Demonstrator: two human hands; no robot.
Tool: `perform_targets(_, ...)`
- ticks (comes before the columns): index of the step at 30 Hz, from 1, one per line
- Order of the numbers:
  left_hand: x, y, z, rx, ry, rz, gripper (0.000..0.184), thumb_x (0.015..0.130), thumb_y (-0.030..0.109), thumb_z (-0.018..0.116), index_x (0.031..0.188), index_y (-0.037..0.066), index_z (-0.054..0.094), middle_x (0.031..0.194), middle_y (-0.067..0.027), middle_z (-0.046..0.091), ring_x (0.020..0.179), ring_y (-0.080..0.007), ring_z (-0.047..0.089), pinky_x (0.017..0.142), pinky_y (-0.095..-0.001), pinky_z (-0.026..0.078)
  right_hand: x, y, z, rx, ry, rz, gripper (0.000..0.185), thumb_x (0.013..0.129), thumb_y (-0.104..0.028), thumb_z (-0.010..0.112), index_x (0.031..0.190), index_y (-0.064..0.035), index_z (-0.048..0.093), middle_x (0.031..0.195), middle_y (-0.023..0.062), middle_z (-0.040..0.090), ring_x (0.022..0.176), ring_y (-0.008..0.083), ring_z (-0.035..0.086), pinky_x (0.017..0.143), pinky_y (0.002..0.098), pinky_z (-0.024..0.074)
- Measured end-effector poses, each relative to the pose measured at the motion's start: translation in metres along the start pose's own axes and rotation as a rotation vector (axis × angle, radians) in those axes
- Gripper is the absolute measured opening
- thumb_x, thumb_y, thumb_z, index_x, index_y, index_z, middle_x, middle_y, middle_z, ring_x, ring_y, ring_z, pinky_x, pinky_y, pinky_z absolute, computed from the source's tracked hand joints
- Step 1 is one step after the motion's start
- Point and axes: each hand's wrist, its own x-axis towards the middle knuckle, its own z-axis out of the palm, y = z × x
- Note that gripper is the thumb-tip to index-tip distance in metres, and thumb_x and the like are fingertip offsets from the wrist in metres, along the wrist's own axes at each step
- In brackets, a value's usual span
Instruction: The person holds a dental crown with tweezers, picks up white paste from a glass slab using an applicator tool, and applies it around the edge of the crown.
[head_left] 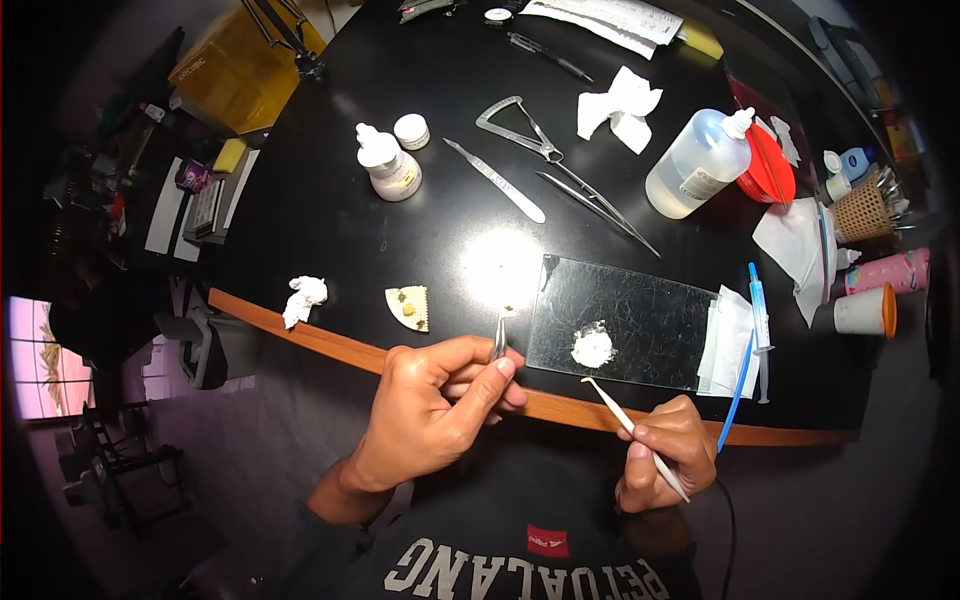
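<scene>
My left hand [430, 405] is closed around metal tweezers [500, 335], which point away from me over the table's edge. At their tip sits a tiny yellowish-brown piece [507, 309], too small to name. My right hand [667, 455] pinches a slim white plastic dental instrument [613, 408] with a bent end. That end is just short of a glass slab [655, 330], near a mound of white paste or powder [593, 346]. To the left of the tweezers lies a cream wedge-shaped piece [407, 308] with brown spots.
Beyond my hands are a dropper bottle [390, 170], a small jar [411, 131], a scalpel [495, 181], a caliper [520, 128], other tweezers [600, 212] and a large squeeze bottle [698, 165]. A blue-ended syringe [760, 325] and folded paper [730, 345] are by the slab. Crumpled tissue [305, 300] lies left.
</scene>
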Motion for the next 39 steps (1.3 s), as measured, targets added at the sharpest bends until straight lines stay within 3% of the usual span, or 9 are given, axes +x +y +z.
perform_targets(3, -0.003, 0.007, 0.000, -0.043, -0.041, -0.134, 0.020, 0.107, 0.008, 0.064, 0.113, -0.008, 0.074, 0.086, -0.0119, 0.079, 0.078, -0.0134, 0.078, 0.065, -0.0228, 0.061, 0.001, 0.000, -0.001, -0.015, -0.001, 0.000, 0.015, 0.081, -0.002, 0.065, 0.094, -0.0028, 0.069, 0.075, 0.0093, 0.071, 0.059, 0.0166, 0.062, 0.054, 0.0291, 0.0481)
perform_targets(12, -0.002, 0.012, 0.000, -0.025, -0.109, -0.179, 0.024, 0.109, 0.010, 0.062, 0.115, -0.010, 0.073, 0.080, -0.0129, 0.076, 0.066, -0.0141, 0.075, 0.053, -0.0232, 0.058, 0.008, 0.001, 0.002, -0.031, -0.024, -0.024, 0.018, 0.080, -0.001, 0.066, 0.097, -0.0010, 0.070, 0.077, 0.0104, 0.071, 0.061, 0.0182, 0.062, 0.056, 0.0300, 0.0486)
perform_targets(18, 0.005, 0.014, 0.000, 0.344, -0.177, -0.025, 0.018, 0.103, 0.006, 0.068, 0.101, -0.008, 0.079, 0.062, -0.0051, 0.070, 0.053, -0.0081, 0.068, 0.046, -0.0216, 0.049, 0.015, 0.001, 0.002, -0.157, -0.137, -0.156, 0.018, 0.085, -0.004, 0.076, 0.102, -0.0017, 0.071, 0.087, 0.0088, 0.074, 0.066, 0.0179, 0.066, 0.058, 0.0284, 0.0545)
perform_targets(21, 0.009, -0.001, 0.000, 0.396, -0.204, 0.106, 0.017, 0.101, 0.005, 0.069, 0.098, -0.008, 0.080, 0.057, -0.0033, 0.067, 0.049, -0.0067, 0.064, 0.045, -0.0220, 0.045, 0.015, 0.000, 0.001, -0.169, -0.194, -0.132, 0.024, 0.082, 0.000, 0.077, 0.105, -0.0047, 0.070, 0.089, 0.0066, 0.073, 0.069, 0.0172, 0.067, 0.059, 0.0277, 0.0573)
perform_targets(24, 0.012, -0.004, 0.000, 0.412, -0.238, 0.083, 0.018, 0.100, 0.005, 0.069, 0.093, -0.008, 0.079, 0.056, -0.0042, 0.066, 0.047, -0.0068, 0.063, 0.044, -0.0229, 0.044, 0.010, 0.000, 0.000, -0.207, -0.221, -0.144, 0.029, 0.080, 0.001, 0.077, 0.107, -0.0079, 0.071, 0.088, 0.0040, 0.072, 0.069, 0.0171, 0.067, 0.060, 0.0277, 0.0580)
perform_targets(27, 0.014, -0.003, 0.002, 0.360, -0.214, 0.008, 0.031, 0.095, 0.010, 0.068, 0.069, -0.006, 0.065, 0.050, -0.0153, 0.049, 0.038, -0.0213, 0.045, 0.045, -0.0394, 0.035, 0.009, -0.001, 0.001, -0.228, -0.231, -0.154, 0.030, 0.078, 0.001, 0.077, 0.105, -0.0101, 0.072, 0.086, 0.0018, 0.071, 0.068, 0.0159, 0.066, 0.059, 0.0278, 0.0581)
perform_targets(33, 0.019, -0.003, -0.001, 0.345, -0.256, -0.012, 0.032, 0.094, 0.009, 0.067, 0.066, -0.006, 0.062, 0.050, -0.0173, 0.048, 0.039, -0.0258, 0.046, 0.046, -0.0417, 0.036, 0.008, -0.001, 0.005, -0.247, -0.228, -0.141, 0.024, 0.077, 0.001, 0.077, 0.097, -0.0105, 0.076, 0.085, 0.0011, 0.072, 0.068, 0.0140, 0.067, 0.056, 0.0278, 0.0567)
perform_targets(36, 0.020, -0.008, -0.005, 0.399, -0.302, 0.102, 0.035, 0.101, 0.006, 0.067, 0.067, -0.002, 0.067, 0.050, -0.0017, 0.059, 0.043, -0.0047, 0.054, 0.043, -0.0240, 0.038, 0.007, -0.001, 0.006, -0.245, -0.221, -0.141, 0.024, 0.077, 0.001, 0.078, 0.098, -0.0102, 0.077, 0.085, 0.0019, 0.073, 0.069, 0.0146, 0.068, 0.056, 0.0278, 0.0565)
perform_targets(39, 0.019, -0.009, -0.005, 0.359, -0.295, 0.081, 0.036, 0.101, 0.006, 0.067, 0.065, -0.001, 0.064, 0.049, -0.0009, 0.058, 0.043, -0.0041, 0.051, 0.042, -0.0250, 0.036, 0.008, 0.000, 0.006, -0.224, -0.222, -0.143, 0.025, 0.076, 0.002, 0.078, 0.098, -0.0098, 0.077, 0.086, 0.0025, 0.074, 0.069, 0.0148, 0.068, 0.056, 0.0275, 0.0560)
